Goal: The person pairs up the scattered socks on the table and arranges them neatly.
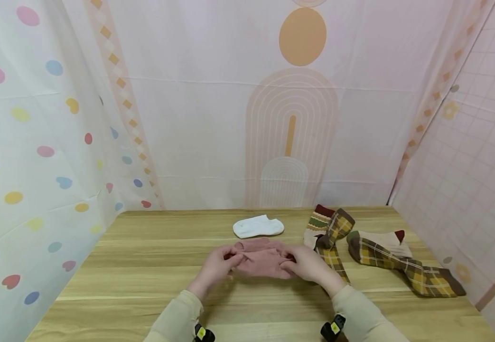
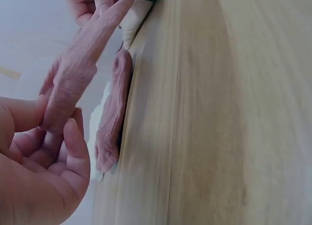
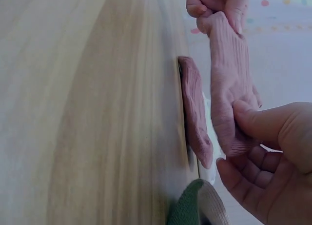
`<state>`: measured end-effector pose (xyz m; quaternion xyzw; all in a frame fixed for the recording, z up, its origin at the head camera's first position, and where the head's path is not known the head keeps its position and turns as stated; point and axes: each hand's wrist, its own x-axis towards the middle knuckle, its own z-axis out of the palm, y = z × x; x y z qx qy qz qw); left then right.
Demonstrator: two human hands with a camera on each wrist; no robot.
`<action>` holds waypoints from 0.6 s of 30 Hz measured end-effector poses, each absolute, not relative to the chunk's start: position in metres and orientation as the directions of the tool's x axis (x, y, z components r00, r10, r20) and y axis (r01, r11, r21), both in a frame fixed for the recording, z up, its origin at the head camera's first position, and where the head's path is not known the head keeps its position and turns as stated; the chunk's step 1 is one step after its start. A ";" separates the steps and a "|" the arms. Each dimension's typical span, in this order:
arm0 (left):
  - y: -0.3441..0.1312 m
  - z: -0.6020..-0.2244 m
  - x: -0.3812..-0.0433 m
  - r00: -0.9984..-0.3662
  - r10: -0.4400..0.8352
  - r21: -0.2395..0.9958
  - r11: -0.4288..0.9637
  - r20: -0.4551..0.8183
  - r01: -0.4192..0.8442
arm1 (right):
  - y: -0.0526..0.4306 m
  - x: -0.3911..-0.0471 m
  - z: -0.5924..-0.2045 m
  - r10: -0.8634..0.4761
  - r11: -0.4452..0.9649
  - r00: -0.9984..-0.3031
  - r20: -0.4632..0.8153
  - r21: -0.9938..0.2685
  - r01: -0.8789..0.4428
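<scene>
A dusty-pink ribbed sock [image 1: 264, 264] is stretched sideways between my two hands, raised above the table. My left hand [image 1: 214, 269] pinches one end between thumb and fingers. The other end is pinched by my right hand [image 1: 314, 267], whose thumb lies on top of the knit in the right wrist view. Behind it, a second pink sock [image 2: 115, 115] lies on the tabletop, partly covered by the held one in the head view. Just beyond, a white ankle sock [image 1: 257, 226] lies flat.
To the right, a yellow-and-brown plaid sock [image 1: 426, 280] lies over a beige sock [image 1: 384, 240] with a dark red tip. Nearer the middle, another plaid sock [image 1: 334, 260] lies with a striped sock [image 1: 320, 221]. Patterned curtains [image 1: 196, 118] border the wooden table [image 1: 144, 270].
</scene>
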<state>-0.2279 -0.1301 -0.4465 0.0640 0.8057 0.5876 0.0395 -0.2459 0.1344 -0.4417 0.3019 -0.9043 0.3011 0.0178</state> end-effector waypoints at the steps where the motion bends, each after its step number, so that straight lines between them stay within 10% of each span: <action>1: -0.130 -0.446 -0.228 -0.989 0.147 0.955 0.291 0.014 0.057 | 0.136 -0.246 -0.441 -0.531 0.629 -0.817 0.224 -0.543 -0.557; 18: -0.132 -0.435 -0.230 -0.988 0.128 0.978 0.179 0.084 0.107 | 0.145 -0.256 -0.441 -0.445 0.532 -0.852 0.276 -0.684 -0.499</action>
